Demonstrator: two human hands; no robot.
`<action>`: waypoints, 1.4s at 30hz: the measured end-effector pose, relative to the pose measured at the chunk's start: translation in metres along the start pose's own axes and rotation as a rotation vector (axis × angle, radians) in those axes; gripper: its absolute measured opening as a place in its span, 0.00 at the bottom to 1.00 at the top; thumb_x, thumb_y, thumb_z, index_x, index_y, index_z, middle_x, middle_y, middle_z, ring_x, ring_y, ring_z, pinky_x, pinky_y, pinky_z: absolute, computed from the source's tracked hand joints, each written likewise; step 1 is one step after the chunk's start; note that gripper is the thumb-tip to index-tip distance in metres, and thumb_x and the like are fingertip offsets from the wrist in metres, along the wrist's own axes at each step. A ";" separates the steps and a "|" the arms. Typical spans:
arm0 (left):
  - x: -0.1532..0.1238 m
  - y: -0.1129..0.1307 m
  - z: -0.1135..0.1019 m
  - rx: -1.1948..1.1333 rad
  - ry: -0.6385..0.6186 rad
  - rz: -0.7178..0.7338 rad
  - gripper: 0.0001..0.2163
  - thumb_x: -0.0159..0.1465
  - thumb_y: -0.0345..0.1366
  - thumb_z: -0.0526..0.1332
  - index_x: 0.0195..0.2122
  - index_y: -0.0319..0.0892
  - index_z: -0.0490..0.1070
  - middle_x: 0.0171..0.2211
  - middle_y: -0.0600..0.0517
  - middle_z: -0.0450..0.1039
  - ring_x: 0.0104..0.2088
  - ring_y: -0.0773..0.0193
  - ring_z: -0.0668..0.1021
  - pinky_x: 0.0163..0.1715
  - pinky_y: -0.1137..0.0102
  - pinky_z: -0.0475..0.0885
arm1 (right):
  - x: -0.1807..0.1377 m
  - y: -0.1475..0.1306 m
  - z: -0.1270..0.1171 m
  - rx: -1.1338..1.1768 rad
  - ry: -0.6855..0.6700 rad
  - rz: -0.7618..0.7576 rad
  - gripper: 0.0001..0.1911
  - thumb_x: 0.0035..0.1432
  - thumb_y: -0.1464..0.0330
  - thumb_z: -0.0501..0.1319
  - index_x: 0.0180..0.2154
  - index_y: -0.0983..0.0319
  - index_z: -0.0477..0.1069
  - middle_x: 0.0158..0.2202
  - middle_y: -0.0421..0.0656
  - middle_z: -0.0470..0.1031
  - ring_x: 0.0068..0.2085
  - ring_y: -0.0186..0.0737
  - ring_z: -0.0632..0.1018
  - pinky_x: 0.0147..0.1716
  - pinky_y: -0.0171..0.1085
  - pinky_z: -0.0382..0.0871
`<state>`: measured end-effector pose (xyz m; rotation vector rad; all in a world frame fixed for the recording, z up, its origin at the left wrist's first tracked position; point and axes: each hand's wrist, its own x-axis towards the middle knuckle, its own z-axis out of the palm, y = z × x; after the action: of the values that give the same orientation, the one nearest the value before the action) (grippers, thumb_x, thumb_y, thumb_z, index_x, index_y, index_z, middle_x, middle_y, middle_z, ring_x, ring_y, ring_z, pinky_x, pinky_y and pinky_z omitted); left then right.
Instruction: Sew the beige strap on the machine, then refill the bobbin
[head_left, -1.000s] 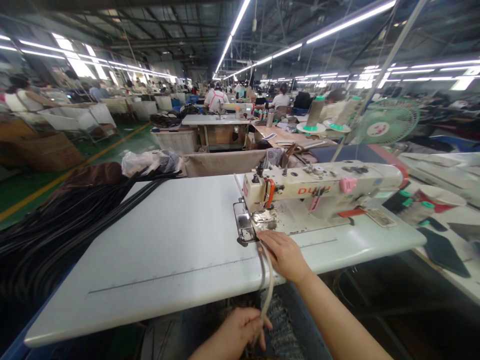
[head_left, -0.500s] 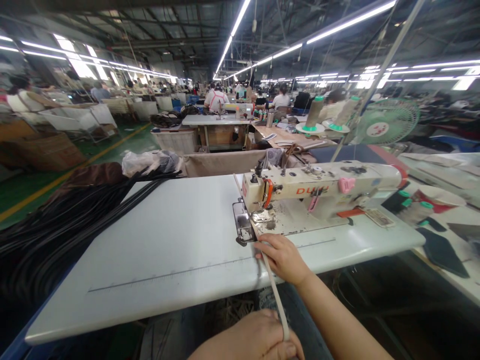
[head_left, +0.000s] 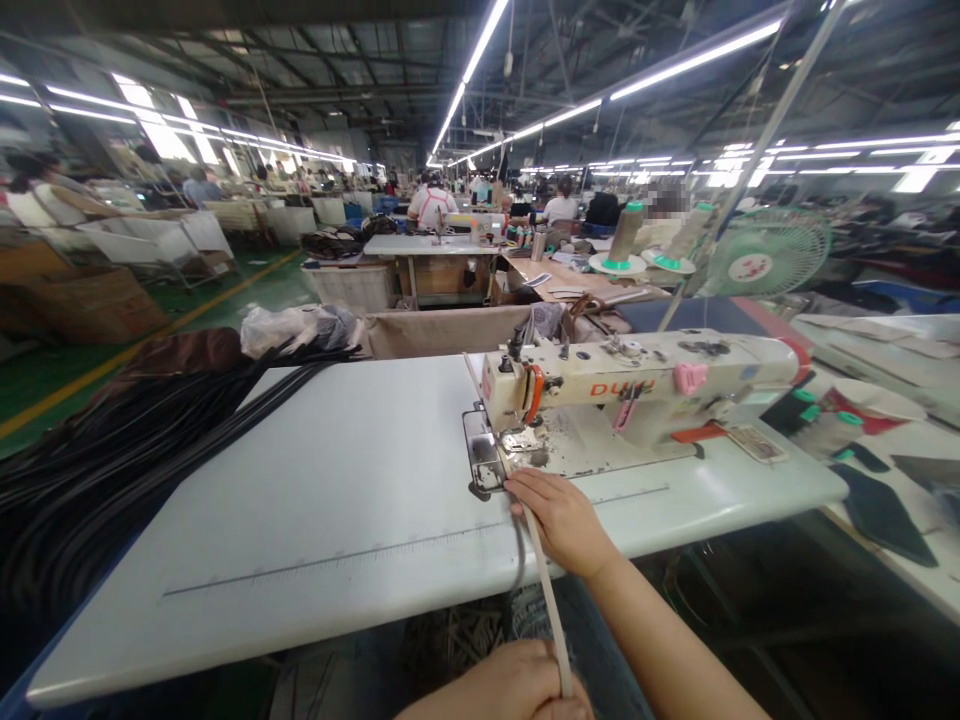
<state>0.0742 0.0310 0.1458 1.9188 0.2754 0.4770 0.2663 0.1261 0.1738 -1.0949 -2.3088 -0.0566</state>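
A cream sewing machine [head_left: 637, 395] stands on a white table [head_left: 337, 500]. A pale narrow strap [head_left: 546, 590] runs taut from the machine's presser foot plate [head_left: 484, 462] down over the table's front edge. My right hand [head_left: 559, 520] rests on the strap just in front of the plate, fingers pressing it to the table. My left hand [head_left: 517, 690] sits at the bottom edge, below the table, closed around the strap's lower end.
A pile of long black straps [head_left: 112, 470] covers the table's left side. Thread cones [head_left: 626, 240] and a green fan [head_left: 765, 255] stand behind the machine. Dark cut pieces [head_left: 885, 510] lie on the right table. Other people work at stations farther back.
The strap went from slack and looped to pulled straight. My left hand moved down toward me with its end. My right hand shifted slightly toward the plate.
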 end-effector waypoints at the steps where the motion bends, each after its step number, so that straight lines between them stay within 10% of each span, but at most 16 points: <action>1: -0.001 0.000 0.000 0.003 0.051 -0.026 0.33 0.75 0.60 0.42 0.46 0.41 0.80 0.41 0.45 0.83 0.45 0.58 0.82 0.50 0.70 0.75 | 0.001 0.000 0.000 -0.010 -0.011 0.016 0.15 0.75 0.68 0.58 0.59 0.61 0.75 0.59 0.50 0.75 0.62 0.50 0.74 0.59 0.50 0.74; 10: -0.008 -0.022 0.009 -0.078 0.317 -0.106 0.28 0.74 0.57 0.51 0.48 0.38 0.81 0.41 0.41 0.82 0.45 0.59 0.83 0.48 0.70 0.76 | 0.003 0.002 0.003 -0.050 -0.051 0.063 0.18 0.76 0.68 0.56 0.63 0.59 0.72 0.63 0.48 0.71 0.65 0.50 0.71 0.60 0.51 0.73; 28: -0.013 0.018 -0.014 0.015 0.192 -0.160 0.15 0.74 0.42 0.58 0.53 0.42 0.78 0.51 0.43 0.74 0.53 0.57 0.77 0.59 0.65 0.72 | -0.001 0.000 0.000 0.032 0.010 0.005 0.15 0.79 0.66 0.54 0.56 0.61 0.75 0.57 0.50 0.76 0.59 0.49 0.76 0.57 0.49 0.73; 34: -0.006 0.040 -0.038 0.400 0.418 -0.252 0.12 0.75 0.31 0.51 0.50 0.40 0.74 0.53 0.43 0.71 0.54 0.55 0.74 0.61 0.57 0.71 | -0.001 0.001 0.002 0.019 0.024 0.005 0.14 0.78 0.67 0.55 0.55 0.61 0.77 0.56 0.50 0.77 0.58 0.49 0.77 0.56 0.49 0.74; 42: 0.008 0.003 -0.062 1.133 0.470 -0.366 0.31 0.71 0.40 0.62 0.71 0.32 0.55 0.72 0.40 0.58 0.72 0.43 0.60 0.69 0.47 0.65 | -0.002 0.005 0.003 0.008 0.022 -0.011 0.14 0.77 0.67 0.55 0.57 0.61 0.76 0.56 0.51 0.77 0.56 0.49 0.78 0.55 0.49 0.74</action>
<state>0.0538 0.0845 0.1703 2.7067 1.4180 0.5732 0.2690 0.1285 0.1689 -1.0728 -2.2931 -0.0635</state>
